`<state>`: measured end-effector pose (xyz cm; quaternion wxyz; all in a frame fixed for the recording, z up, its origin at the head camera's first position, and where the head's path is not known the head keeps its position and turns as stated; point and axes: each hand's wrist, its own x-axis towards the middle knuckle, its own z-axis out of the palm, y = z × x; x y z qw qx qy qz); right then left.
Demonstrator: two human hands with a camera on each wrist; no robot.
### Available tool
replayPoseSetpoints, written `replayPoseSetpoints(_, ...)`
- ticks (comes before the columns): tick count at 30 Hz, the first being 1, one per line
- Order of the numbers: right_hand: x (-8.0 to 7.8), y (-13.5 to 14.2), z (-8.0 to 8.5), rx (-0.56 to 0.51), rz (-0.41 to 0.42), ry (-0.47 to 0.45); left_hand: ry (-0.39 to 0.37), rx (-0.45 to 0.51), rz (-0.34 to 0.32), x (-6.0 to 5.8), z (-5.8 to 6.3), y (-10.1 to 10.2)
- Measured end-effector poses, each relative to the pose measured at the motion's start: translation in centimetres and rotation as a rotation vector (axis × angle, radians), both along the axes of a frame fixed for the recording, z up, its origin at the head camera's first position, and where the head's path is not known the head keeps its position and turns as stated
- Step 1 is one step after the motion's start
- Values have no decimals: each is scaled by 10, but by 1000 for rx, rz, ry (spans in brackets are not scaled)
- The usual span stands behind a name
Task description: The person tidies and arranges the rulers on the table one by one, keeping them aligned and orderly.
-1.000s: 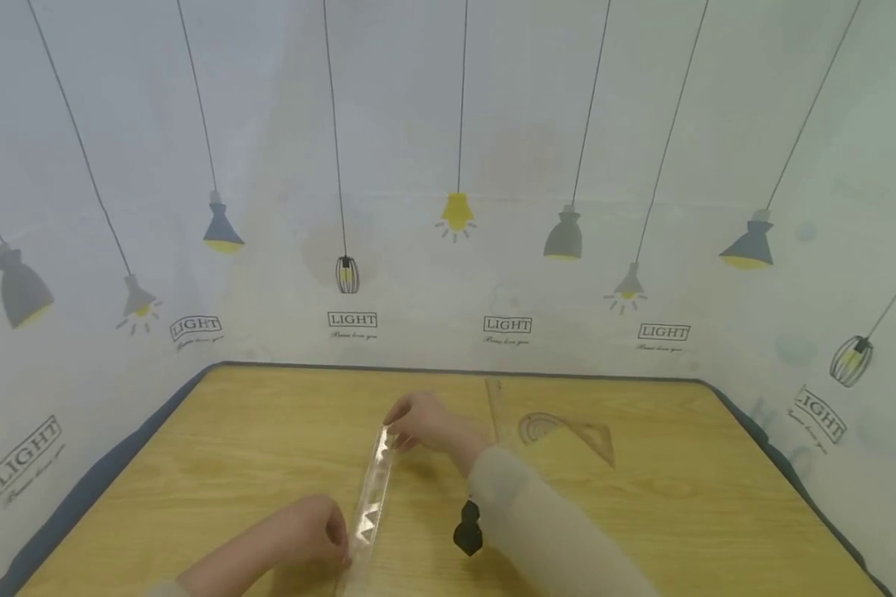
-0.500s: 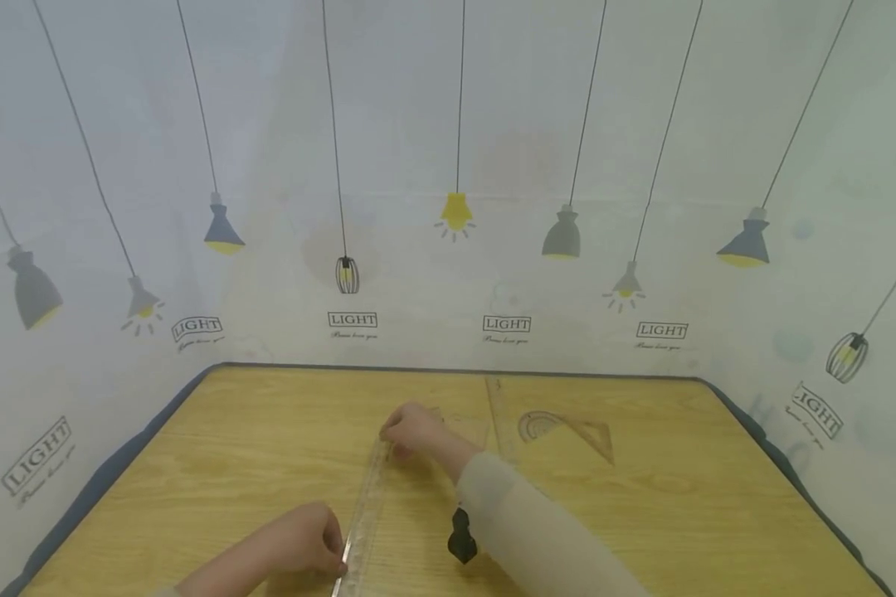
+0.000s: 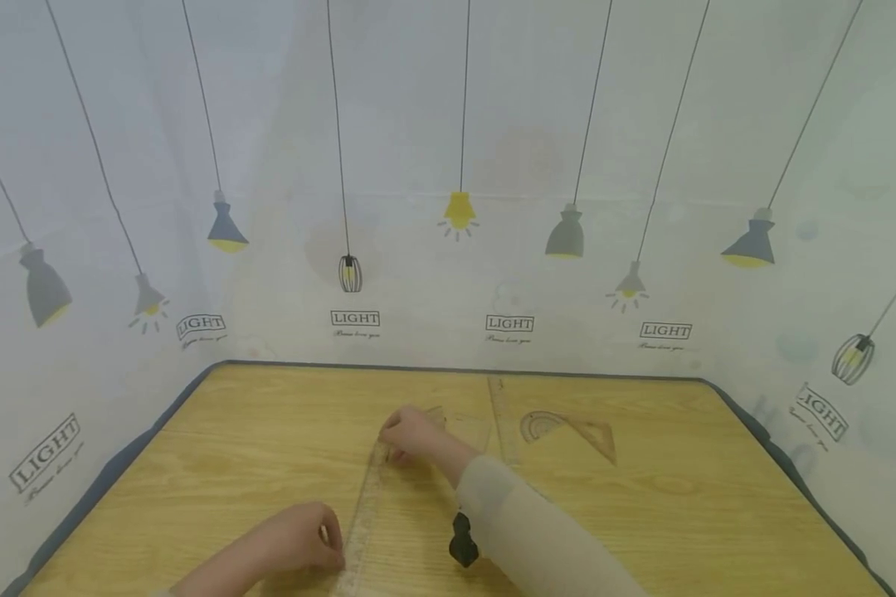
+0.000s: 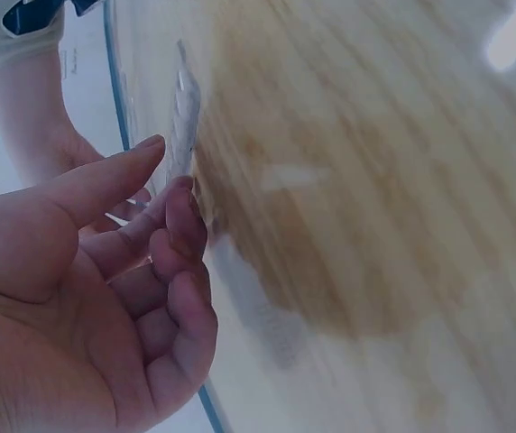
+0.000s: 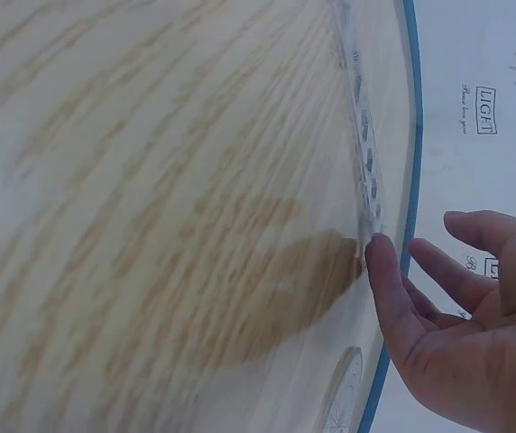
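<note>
A clear plastic ruler (image 3: 364, 514) lies slanting on the wooden table between both hands. My left hand (image 3: 302, 537) is at its near part; in the left wrist view, an index fingertip meets the ruler (image 4: 184, 117) while the thumb stands apart, the fingers loosely bent. At the far end is my right hand (image 3: 414, 433). The right wrist view has one fingertip touching the end of the ruler (image 5: 366, 144), with the thumb spread away. Behind the right hand, a clear set square (image 3: 472, 429) is partly hidden.
Farther right lie a second clear ruler (image 3: 500, 406), a protractor (image 3: 541, 426) and a set square (image 3: 601, 438). A dark device (image 3: 463, 541) sits at the right wrist. Printed white sheeting (image 3: 433, 348) stands around the wooden table (image 3: 679, 514).
The ruler has turned from tilted and glinting to lying flat. My right hand has shifted slightly nearer, uncovering part of the set square behind it. The left hand has barely moved.
</note>
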<state>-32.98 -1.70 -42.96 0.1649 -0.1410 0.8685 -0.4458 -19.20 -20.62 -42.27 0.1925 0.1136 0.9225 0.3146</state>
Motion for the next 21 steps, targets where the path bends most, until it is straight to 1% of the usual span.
replayPoseSetpoints(5, -3, 11, 2, -24, -19, -7, 10, 2, 17, -5, 1, -2)
replayPoseSetpoints(7, -4, 17, 3, -39, -19, -5, 25, 13, 6, -7, 2, -1)
replayPoseSetpoints(12, -3, 35, 11, -3, 0, 17, 48, 57, -20, -11, 5, 4)
replayPoseSetpoints(17, 0, 54, 13, 70, 1, 51, 75, 34, -29, -17, 9, 15)
replayPoseSetpoints(21, 3, 72, 13, 68, -1, 77, 109, 3, -35, -23, 10, 26)
